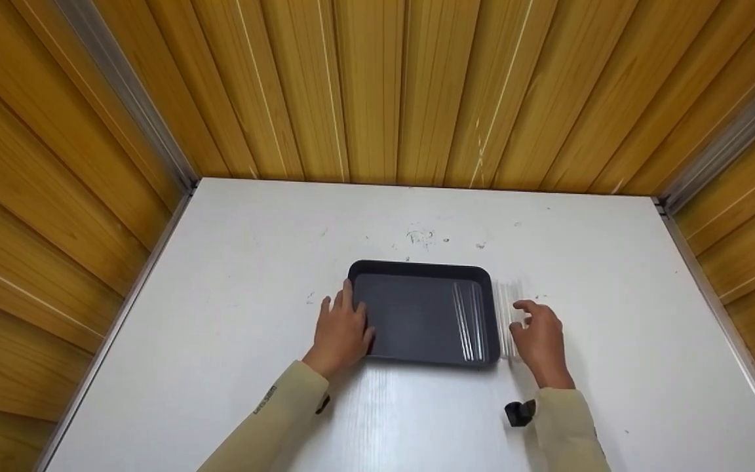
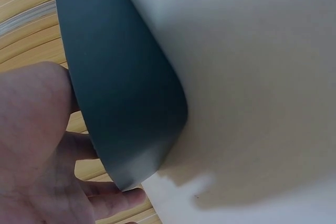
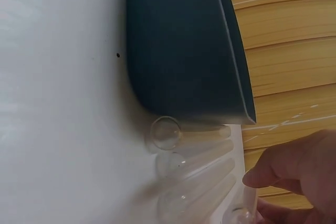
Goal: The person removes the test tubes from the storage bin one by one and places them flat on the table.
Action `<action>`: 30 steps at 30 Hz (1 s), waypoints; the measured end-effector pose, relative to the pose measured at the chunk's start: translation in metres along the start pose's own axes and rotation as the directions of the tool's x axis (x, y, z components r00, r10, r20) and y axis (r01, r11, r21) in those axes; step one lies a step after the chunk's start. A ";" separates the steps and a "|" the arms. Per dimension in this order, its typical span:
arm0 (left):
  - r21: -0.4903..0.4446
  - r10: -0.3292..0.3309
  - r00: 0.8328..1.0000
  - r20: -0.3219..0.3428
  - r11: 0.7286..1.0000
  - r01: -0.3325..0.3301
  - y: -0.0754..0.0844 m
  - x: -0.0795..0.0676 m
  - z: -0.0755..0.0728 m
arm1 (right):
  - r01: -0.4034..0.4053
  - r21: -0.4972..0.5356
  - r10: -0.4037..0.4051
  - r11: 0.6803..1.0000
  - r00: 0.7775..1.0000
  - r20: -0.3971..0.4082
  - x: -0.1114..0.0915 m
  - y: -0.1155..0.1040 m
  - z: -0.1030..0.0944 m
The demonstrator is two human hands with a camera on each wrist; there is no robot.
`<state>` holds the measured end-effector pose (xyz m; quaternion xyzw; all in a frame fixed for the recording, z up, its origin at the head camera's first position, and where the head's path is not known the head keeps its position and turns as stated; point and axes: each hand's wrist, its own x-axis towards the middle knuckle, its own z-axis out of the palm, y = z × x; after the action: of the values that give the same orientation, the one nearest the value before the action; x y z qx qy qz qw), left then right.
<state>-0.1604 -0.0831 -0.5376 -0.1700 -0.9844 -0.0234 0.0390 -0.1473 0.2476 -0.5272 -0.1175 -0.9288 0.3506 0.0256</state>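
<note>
A dark grey rectangular tray (image 1: 410,318) sits on the white table. My left hand (image 1: 341,331) grips its left rim, with some fingers over the edge and others along the outside. In the left wrist view those fingers (image 2: 113,203) pass partly behind the tray wall (image 2: 121,87). Several clear tubes (image 1: 468,321) lie inside the tray at its right. More clear round-ended tubes (image 3: 205,158) lie side by side on the table against its right wall. At these loose tubes is my right hand (image 1: 540,337), its thumb and forefinger bent and apart. No tube is plainly seen between them.
The white table (image 1: 233,341) carries small dark marks behind the tray. Yellow wood-patterned panels (image 1: 371,92) rise at the back and both sides, with grey metal strips at the corners. A black device (image 1: 520,413) is worn at my right wrist.
</note>
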 end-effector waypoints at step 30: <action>0.027 0.010 0.999 -0.039 1.000 -0.009 0.001 -0.001 -0.002 | -0.011 -0.021 0.011 1.000 1.000 -0.008 0.006 0.016 0.004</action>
<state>-0.1585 -0.0827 -0.5355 -0.1735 -0.9829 -0.0135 0.0607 -0.1508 0.2582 -0.5405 -0.1244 -0.9316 0.3406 0.0263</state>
